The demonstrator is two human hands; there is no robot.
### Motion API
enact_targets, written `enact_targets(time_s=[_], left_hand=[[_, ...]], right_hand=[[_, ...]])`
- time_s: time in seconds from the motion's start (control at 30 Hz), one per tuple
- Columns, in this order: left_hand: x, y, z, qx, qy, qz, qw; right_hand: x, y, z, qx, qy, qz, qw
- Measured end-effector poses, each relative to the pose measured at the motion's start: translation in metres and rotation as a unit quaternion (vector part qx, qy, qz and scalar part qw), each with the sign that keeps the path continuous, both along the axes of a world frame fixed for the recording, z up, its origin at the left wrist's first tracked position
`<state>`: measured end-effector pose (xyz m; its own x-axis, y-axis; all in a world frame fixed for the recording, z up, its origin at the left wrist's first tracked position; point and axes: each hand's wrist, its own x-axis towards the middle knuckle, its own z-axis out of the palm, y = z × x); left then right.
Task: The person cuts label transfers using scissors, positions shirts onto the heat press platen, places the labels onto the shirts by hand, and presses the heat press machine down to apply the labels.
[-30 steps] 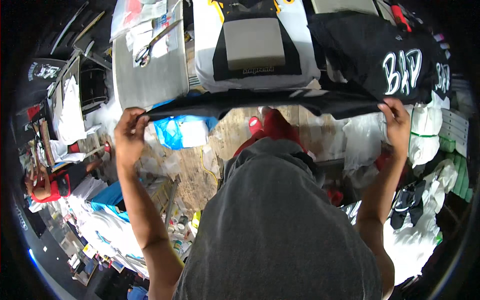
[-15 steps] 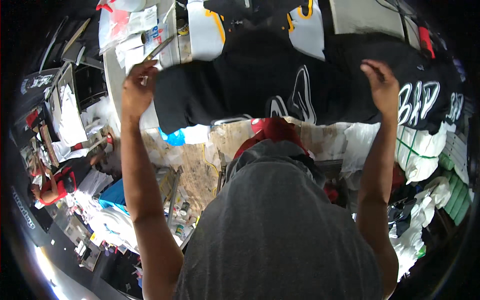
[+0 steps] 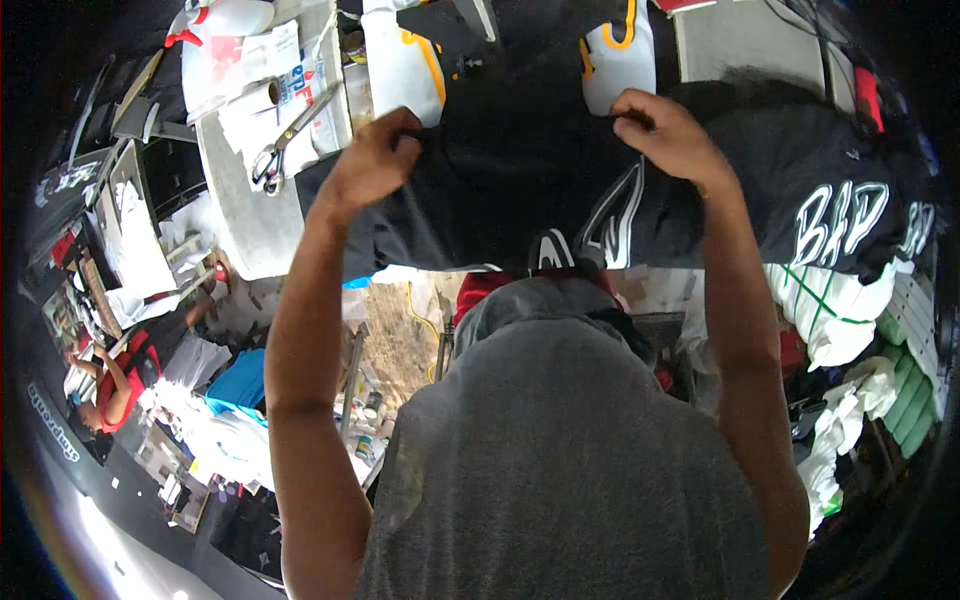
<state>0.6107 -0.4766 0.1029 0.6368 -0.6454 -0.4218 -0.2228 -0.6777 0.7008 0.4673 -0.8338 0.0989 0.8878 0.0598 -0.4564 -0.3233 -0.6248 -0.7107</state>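
Note:
My left hand (image 3: 380,150) has its fingers curled on the upper part of a black shirt (image 3: 500,200) with white-outlined print along its lower portion. My right hand (image 3: 660,140) pinches the same cloth farther right. The shirt lies draped over a board (image 3: 405,75) with white and yellow sides, whose middle is mostly dark or covered. Another black shirt (image 3: 760,130) with white lettering lies at the right, touching it. A pair of scissors (image 3: 270,170) lies left of my left hand on a grey board (image 3: 250,240).
A spray bottle (image 3: 235,17), papers and a roll (image 3: 260,97) sit at upper left. A red tool (image 3: 865,100) lies at upper right. A person in red (image 3: 115,400) is at the left. White bundles (image 3: 830,330) lie at right; a yellow cord (image 3: 428,330) runs on the wooden floor.
The shirt, earlier a narrow band stretched between my widely spaced hands, is now spread over the middle board. Both hands have moved up and inward, releasing the ends and taking hold nearer the middle.

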Motion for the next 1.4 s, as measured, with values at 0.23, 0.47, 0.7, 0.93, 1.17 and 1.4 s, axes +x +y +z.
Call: enact_targets(time_s=[0.23,0.47,0.7,0.93,1.17,1.4], left_hand=[[-0.02,0.019,0.08,-0.047,-0.074,-0.027,0.996],[-0.07,0.054,0.124,-0.115,-0.113,-0.017,0.987],[-0.127,0.086,0.137,-0.157,-0.165,-0.022,0.973],[-0.156,0.104,0.135,-0.199,-0.205,0.006,0.958],[-0.155,0.094,0.129,-0.18,-0.242,0.032,0.953],[-0.142,0.089,0.124,-0.198,-0.218,0.034,0.955]], right_hand=[[-0.042,0.009,0.071,-0.028,-0.116,-0.051,0.992],[-0.104,0.039,0.117,-0.011,-0.19,-0.074,0.979],[-0.165,0.069,0.137,0.027,-0.298,-0.057,0.952],[-0.19,0.096,0.145,-0.004,-0.326,-0.102,0.94],[-0.181,0.095,0.128,-0.014,-0.339,-0.132,0.931],[-0.167,0.087,0.127,-0.014,-0.319,-0.135,0.938]])
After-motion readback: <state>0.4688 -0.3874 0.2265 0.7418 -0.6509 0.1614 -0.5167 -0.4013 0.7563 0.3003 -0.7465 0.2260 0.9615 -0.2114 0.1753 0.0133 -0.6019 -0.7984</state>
